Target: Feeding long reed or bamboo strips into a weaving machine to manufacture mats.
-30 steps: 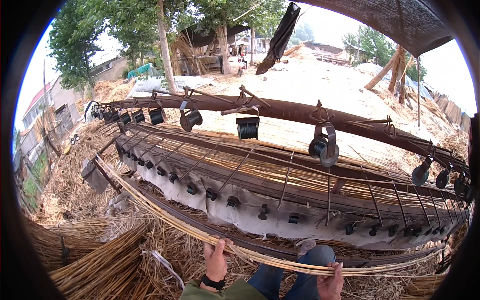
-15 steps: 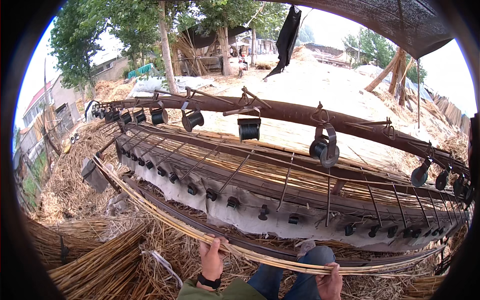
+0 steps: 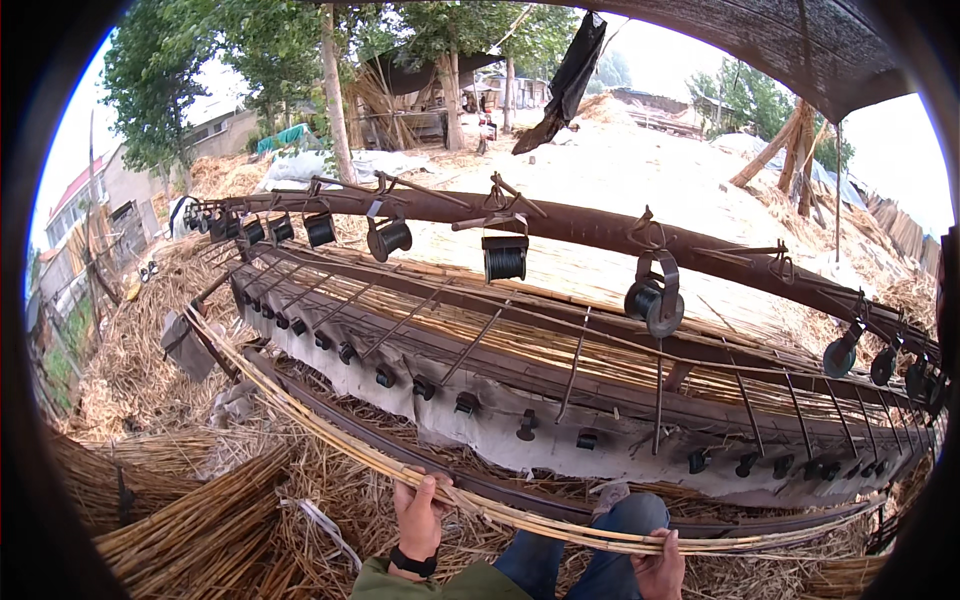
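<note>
A slim bundle of long, pale reeds (image 3: 560, 527) stretches across in front of me, bowed by the lens, on the near side of a dark metal rail (image 3: 330, 420). My left hand (image 3: 420, 515), with a black band on its wrist, is closed around the bundle at the middle, thumb on top. Farther right, my right hand (image 3: 660, 568) pinches the same reeds between thumb and fingers. Beyond the rail stands a long rusty frame with reeds laid along it (image 3: 560, 348) and short metal rods across them. Small black wire spools (image 3: 466, 403) line its front.
A rusty overhead pipe (image 3: 430, 208) carries more hanging wire spools (image 3: 505, 260). At lower left lie thick reed bundles (image 3: 200, 520). Loose straw (image 3: 130, 370) covers the ground. Dark netting (image 3: 780, 40) hangs above, with trees (image 3: 338, 110) behind.
Both hands keep their hold on the reeds, with hardly any shift. The hanging dark cloth strip in the background has swung a little to the left.
</note>
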A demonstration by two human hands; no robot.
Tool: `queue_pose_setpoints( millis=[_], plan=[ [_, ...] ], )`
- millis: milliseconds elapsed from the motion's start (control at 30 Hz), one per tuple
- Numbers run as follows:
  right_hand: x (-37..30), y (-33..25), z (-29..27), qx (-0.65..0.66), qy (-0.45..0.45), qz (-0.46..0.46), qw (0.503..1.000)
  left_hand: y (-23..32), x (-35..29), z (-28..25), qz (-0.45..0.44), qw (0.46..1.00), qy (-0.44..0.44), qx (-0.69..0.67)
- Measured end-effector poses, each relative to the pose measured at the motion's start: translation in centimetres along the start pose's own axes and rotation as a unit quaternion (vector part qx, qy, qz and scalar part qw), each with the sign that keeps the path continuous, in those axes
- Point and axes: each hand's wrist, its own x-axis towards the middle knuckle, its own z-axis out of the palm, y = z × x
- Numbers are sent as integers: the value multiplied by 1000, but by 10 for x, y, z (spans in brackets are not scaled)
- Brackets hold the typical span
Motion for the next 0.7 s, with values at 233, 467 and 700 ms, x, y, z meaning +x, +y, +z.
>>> queue_pose_setpoints(
  millis=[233, 467, 700],
  plan=[
    [3, -1, 1, 34, -5, -2, 999, 2, 7, 0, 4, 1000, -13, -16],
    [8, 4, 2, 6, 16, 11, 1000, 1, 13, -3, 4, 1000, -1, -15],
    [9, 6, 6, -9, 31, 12, 999, 0, 17, -7, 10, 1000, 6, -16]
  ],
)
